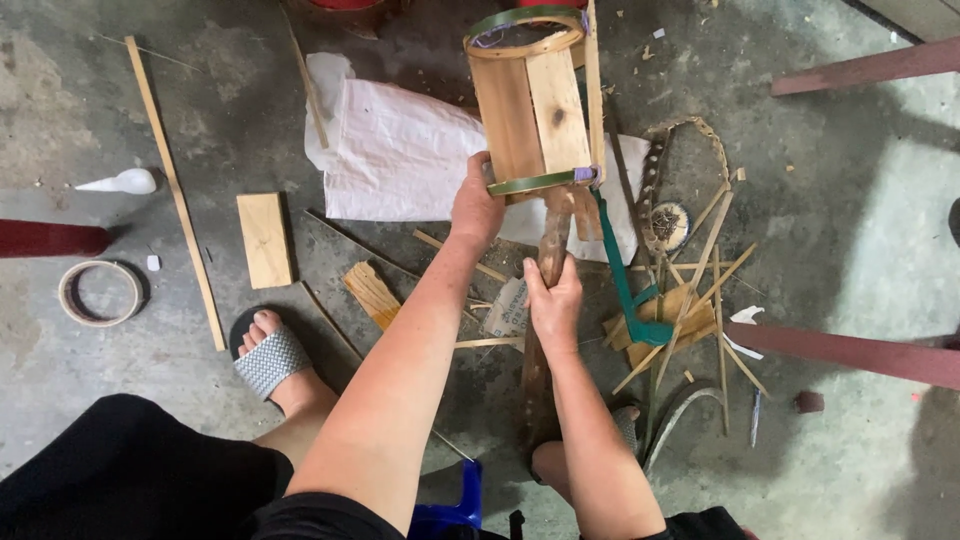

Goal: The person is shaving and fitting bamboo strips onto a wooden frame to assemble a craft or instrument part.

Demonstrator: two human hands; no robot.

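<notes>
Two hands grip: left hand [476, 208] clamps the hooped wooden-slat frame [535, 105], right hand [553, 300] wraps its stick handle [551, 240]; loose slats at twelve o'clock could slip free.

The left hand [476, 208] grips a wooden slat frame [535, 105] while the right hand [553, 300] clasps its handle [549, 250].

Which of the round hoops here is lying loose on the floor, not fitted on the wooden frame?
The pale ring lying flat on the concrete at far left; the two green-edged hoops are fixed around the wooden frame that the left hand holds.
</notes>
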